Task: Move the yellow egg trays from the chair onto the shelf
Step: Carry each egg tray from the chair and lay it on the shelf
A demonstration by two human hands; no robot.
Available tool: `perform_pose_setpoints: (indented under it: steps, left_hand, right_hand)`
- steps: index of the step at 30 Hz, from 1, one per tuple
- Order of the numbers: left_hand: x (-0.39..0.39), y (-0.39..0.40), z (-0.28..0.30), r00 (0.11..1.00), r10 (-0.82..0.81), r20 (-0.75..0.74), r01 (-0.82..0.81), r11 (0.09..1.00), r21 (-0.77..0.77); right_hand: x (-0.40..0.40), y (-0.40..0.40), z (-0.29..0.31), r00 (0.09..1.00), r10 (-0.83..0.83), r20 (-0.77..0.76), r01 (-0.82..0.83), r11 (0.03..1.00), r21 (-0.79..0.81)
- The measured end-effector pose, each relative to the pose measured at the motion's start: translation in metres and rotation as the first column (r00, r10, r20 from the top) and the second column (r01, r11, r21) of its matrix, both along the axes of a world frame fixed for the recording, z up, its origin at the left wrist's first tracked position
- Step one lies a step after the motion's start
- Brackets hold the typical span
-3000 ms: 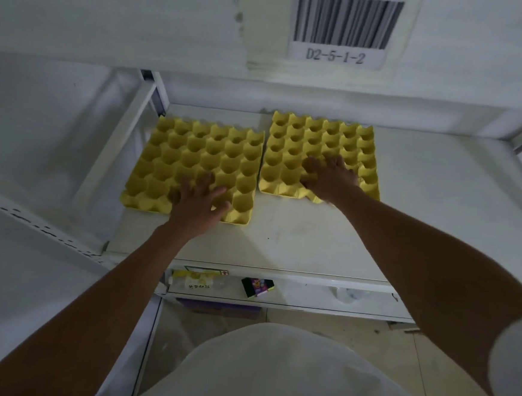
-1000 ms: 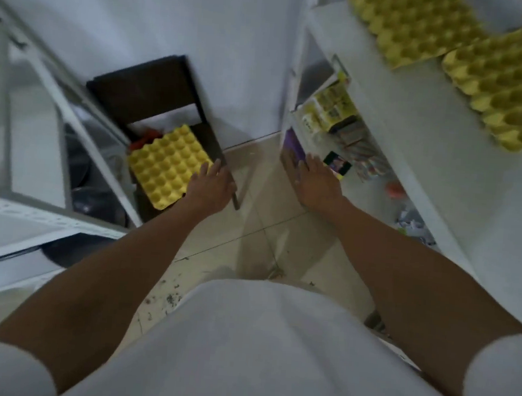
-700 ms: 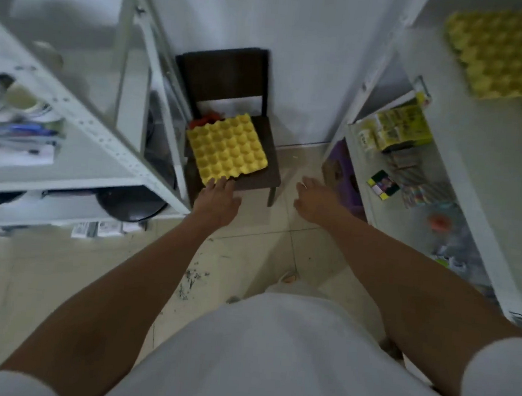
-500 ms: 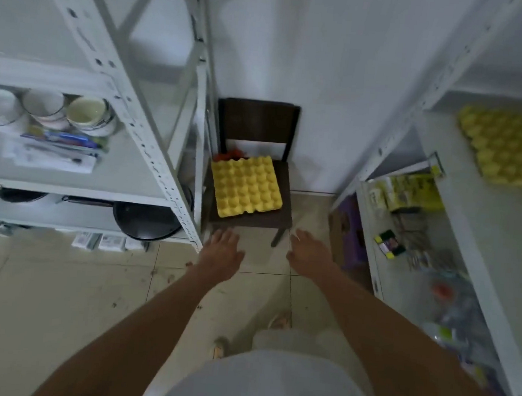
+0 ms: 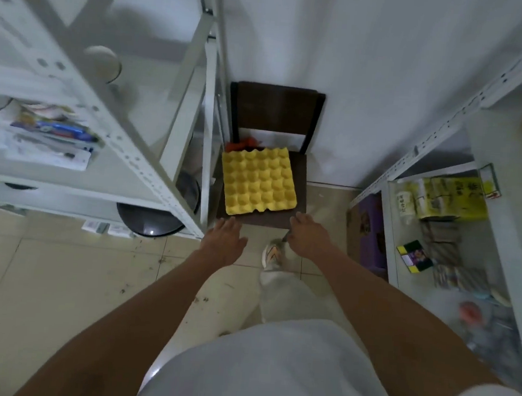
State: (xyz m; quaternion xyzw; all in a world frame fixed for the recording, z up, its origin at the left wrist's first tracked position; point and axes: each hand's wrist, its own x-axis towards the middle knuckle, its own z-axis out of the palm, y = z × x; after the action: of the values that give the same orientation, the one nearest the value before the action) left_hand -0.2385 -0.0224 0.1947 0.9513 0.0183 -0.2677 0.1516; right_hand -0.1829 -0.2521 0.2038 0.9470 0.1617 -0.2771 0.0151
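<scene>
Head view: both hands, left and right, (fingers relaxed, empty) hover just before the egg tray.

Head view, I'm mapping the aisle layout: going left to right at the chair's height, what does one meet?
Left shelving unit → black round pan → yellow egg tray on the chair → purple box → right shelf.
</scene>
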Motion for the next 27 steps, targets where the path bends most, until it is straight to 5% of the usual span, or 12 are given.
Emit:
perform_pose_setpoints:
  steps: [9, 17, 27]
  left_hand:
    - [0.092, -0.019, -0.049, 0.982, 0.136, -0.133, -0.140, 0.990, -0.027]
    - [0.190, 0.014, -0.154, 0.902, 0.399, -0.168, -0.413, 0.909, -0.056]
    - [0.218, 0.050, -0.273, 0.813, 0.581, 0.033, -0.581, 0.814, -0.006]
  right_hand:
    - [0.119, -0.020, -0.070, 0.979, -0.050, -0.196, 0.063, 0.996, 0.056]
    - [0.203, -0.026, -0.191, 0.906, -0.317, -0.281, 0.357, 0.928, 0.102]
    - [0.257, -0.005, -0.307, 0.864, -0.490, -0.112, 0.502, 0.830, 0.241]
